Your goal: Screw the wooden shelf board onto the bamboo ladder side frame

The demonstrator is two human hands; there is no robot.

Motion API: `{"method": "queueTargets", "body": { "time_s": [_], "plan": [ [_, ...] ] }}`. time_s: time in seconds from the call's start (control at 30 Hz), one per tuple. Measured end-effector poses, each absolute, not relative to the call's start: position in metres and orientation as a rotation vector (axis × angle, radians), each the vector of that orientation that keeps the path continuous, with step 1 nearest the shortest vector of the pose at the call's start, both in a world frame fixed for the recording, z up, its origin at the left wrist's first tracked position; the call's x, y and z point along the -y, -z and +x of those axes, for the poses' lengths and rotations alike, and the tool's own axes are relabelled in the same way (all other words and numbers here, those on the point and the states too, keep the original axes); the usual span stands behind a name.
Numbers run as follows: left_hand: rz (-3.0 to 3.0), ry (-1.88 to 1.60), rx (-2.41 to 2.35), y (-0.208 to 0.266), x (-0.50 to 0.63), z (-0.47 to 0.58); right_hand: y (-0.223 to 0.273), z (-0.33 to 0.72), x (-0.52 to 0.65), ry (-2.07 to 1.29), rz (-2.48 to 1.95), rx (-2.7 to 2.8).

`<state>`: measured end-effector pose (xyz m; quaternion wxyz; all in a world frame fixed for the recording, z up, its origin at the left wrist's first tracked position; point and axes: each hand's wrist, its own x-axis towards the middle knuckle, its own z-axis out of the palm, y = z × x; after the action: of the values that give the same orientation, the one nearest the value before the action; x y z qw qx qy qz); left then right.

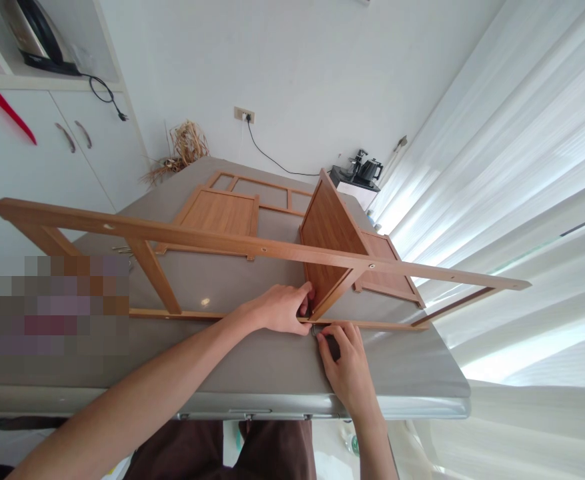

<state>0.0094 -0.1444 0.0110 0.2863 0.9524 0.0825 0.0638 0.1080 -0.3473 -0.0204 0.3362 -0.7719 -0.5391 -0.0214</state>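
Note:
A long wooden ladder-like frame (212, 239) stands on its edge across the table, with several crosspieces between its two rails. A wooden shelf panel (328, 223) stands upright against it, meeting a crosspiece. My left hand (285, 308) is closed around the lower rail and the panel's near bottom corner. Just right of that joint, my right hand (345, 357) pinches a small bent metal hex key (313, 330) against the rail's near side. Most of the key is hidden by the fingers.
More wooden panels (222, 215) and another slatted frame (262, 192) lie on the grey table (262, 363). A blurred patch covers the left side. Beyond are dried plants (188, 141), a black kettle (371, 171) and white curtains (532, 167). Cabinets (37, 147) stand left.

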Motion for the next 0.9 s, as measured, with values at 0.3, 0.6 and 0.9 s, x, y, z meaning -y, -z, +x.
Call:
{"method": "queueTargets", "body": {
  "time_s": [0.3, 0.6, 0.9],
  "plan": [
    [2.560, -0.139, -0.235, -0.0127, 0.1445, 0.0098, 0.0189, 0.1089, 0.3457, 0.071, -1.995, 1.456],
    [2.554, -0.152, -0.225, -0.0137, 0.1452, 0.0088, 0.0223, 0.1120, 0.3471, 0.047, -1.985, 1.487],
    [2.546, -0.173, -0.222, -0.0107, 0.1440, 0.0094, 0.0194, 0.1114, 0.3458, 0.005, -1.979, 1.483]
  ]
}}
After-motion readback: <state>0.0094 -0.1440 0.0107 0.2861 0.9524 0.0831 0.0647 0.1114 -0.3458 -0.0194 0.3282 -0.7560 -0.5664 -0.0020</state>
